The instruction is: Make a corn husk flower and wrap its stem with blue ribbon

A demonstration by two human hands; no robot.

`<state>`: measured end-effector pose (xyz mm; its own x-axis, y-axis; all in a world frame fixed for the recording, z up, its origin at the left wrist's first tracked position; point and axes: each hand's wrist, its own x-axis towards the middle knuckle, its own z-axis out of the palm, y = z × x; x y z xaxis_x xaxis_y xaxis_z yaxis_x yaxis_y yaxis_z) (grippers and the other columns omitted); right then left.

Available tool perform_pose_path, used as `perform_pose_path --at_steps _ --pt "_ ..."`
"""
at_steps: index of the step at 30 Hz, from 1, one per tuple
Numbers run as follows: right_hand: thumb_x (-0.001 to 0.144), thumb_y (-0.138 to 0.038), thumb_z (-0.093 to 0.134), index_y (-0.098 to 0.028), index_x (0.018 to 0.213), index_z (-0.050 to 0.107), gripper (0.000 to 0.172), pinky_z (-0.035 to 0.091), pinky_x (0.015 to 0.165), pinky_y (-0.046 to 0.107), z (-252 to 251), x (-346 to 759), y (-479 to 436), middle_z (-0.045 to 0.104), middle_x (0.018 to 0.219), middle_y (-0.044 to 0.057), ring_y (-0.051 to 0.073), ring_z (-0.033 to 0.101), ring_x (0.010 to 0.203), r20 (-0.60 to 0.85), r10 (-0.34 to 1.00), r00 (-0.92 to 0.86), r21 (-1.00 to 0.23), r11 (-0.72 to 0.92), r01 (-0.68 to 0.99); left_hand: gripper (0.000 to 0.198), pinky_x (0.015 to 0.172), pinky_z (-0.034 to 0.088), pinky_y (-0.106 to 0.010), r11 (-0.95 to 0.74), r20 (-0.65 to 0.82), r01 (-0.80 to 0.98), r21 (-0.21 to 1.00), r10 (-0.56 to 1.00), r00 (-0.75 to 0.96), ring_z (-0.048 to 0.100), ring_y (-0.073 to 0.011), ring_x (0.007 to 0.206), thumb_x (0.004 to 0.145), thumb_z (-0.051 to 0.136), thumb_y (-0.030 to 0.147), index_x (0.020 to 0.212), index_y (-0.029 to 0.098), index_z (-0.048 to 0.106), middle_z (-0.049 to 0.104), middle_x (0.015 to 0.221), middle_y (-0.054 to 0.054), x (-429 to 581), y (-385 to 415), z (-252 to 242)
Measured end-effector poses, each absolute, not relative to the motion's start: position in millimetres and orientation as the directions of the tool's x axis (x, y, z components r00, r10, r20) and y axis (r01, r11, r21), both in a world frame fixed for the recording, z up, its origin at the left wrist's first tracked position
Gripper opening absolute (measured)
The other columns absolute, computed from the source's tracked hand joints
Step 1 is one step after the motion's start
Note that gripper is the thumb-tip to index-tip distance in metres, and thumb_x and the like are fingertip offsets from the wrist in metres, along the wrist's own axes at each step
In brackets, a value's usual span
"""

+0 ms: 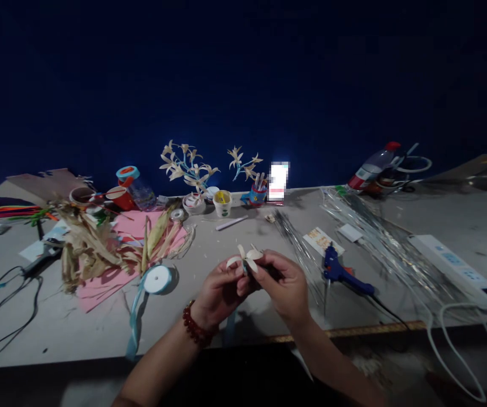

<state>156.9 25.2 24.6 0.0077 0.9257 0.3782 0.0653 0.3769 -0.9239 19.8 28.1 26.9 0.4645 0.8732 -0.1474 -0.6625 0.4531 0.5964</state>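
A small cream husk flower with pointed petals is held above the grey table, near its front edge. My left hand, with a red bead bracelet at the wrist, pinches it from the left. My right hand is closed on its base from the right. A pale blue ribbon strand hangs down below my hands. The flower's stem is hidden by my fingers.
A light blue ribbon spool lies left of my hands beside dried corn husks on pink paper. A blue glue gun, wire bundles and a white power strip lie to the right. Finished flower sprigs stand in cups at the back.
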Motion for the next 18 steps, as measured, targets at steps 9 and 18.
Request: perform_pose_path --at_steps 9,18 --pt "0.084 -0.025 0.069 -0.021 0.068 0.071 0.018 0.045 0.057 0.026 41 166 33 0.061 0.061 -0.001 0.015 0.057 0.059 0.441 0.886 -0.142 -0.878 0.459 0.136 0.032 0.063 0.040 -0.028 0.572 -0.148 -0.579 0.582 0.774 0.616 0.034 -0.0062 0.044 0.064 0.084 0.031 0.059 0.014 0.057 0.041 0.045 0.005 14 34 28" --pt "0.084 -0.024 0.068 -0.021 0.074 0.071 0.011 0.044 0.058 0.027 33 167 33 0.062 0.064 0.000 0.015 0.056 0.060 0.486 0.866 -0.118 -0.852 0.500 0.154 0.028 0.063 0.042 -0.027 0.504 -0.143 -0.591 0.630 0.823 0.549 0.040 -0.0070 0.047 0.069 0.083 0.033 0.068 0.013 0.063 0.046 0.050 0.005 15 31 20"
